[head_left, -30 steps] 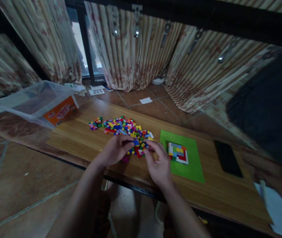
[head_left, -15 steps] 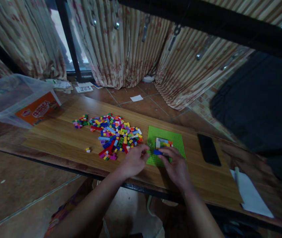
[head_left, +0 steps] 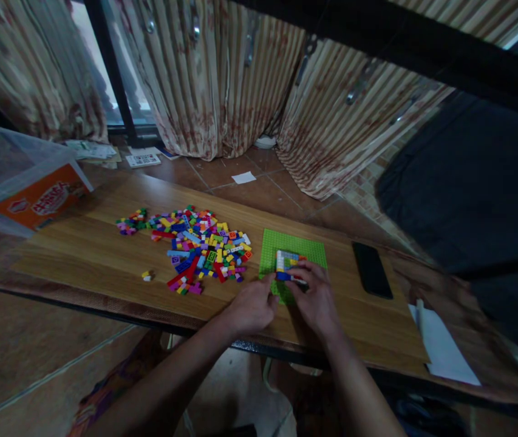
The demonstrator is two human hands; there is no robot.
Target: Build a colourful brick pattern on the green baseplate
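Observation:
A blue brick (head_left: pixel 282 275) lies along the near left edge of a low frame of mixed bricks (head_left: pixel 281 260) on the green baseplate (head_left: pixel 316 246). My right hand (head_left: pixel 316 297) is closed at the fingertips on the blue brick's right side and covers the frame's right part. From the left, my left hand (head_left: pixel 254 306) reaches in with its index fingertip at the blue brick's left end. Its other fingers are curled, and whatever may be inside them is hidden.
A spread of loose coloured bricks (head_left: pixel 204 243) lies left of the baseplate, with a few small bricks (head_left: pixel 147 276) apart from it. A clear plastic bin (head_left: pixel 8 152) stands far left. To the right are a black phone (head_left: pixel 372 270) and white paper (head_left: pixel 450 352).
The blue brick has come down onto the frame's near left edge with my right hand. My left hand has shifted from beside the baseplate to the brick's left end. The view has turned slightly right.

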